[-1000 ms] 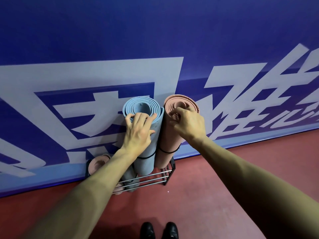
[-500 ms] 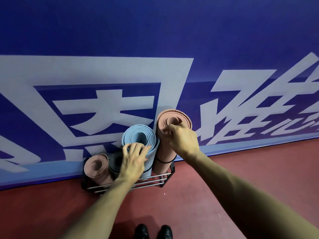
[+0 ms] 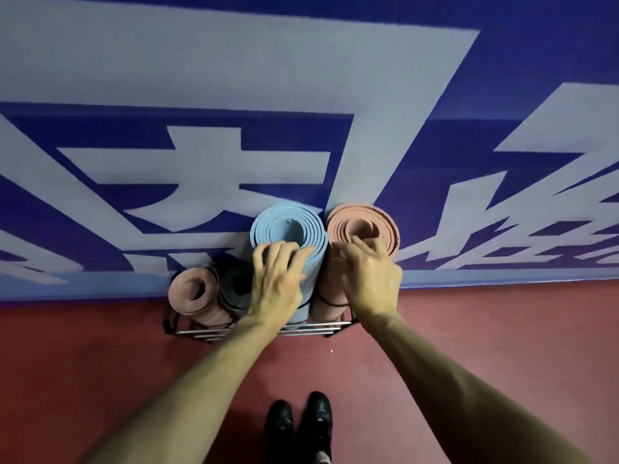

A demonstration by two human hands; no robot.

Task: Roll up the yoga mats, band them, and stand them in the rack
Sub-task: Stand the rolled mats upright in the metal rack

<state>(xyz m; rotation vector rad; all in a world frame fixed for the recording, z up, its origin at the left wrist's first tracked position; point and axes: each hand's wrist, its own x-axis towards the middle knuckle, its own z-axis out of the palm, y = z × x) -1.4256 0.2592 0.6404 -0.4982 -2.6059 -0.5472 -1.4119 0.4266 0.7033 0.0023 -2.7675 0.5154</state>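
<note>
The hands are both set on the tops of two standing rolls: the left hand (image 3: 278,289) is spread and curled over the near rim of the blue mat (image 3: 289,226), and the right hand (image 3: 365,279) is hooked by curled fingers over the near rim of the tall pink mat (image 3: 365,224). Behind the rack a blue banner (image 3: 234,78) with large pale lettering is seen, and in front of the rack a red floor (image 3: 469,329) is spread, with black shoes (image 3: 298,423) well in front of it. The rack (image 3: 311,328), a low frame with metal rails, is stood against the banner's foot. Both held mats are upright at the rack's right end, touching each other; at its left end a short pink mat (image 3: 192,289) and a dark grey mat (image 3: 236,289) are lodged, the grey one partly hidden by the left hand. A black band (image 3: 330,302) is seen low on the tall pink mat, just above the rack's rail. The rolls are judged to be light, soft, springy foam with a grippy surface, so little force should be needed. A hold round the whole upper body is thought safest, since the coils may telescope if only the inner layers are pulled.
</note>
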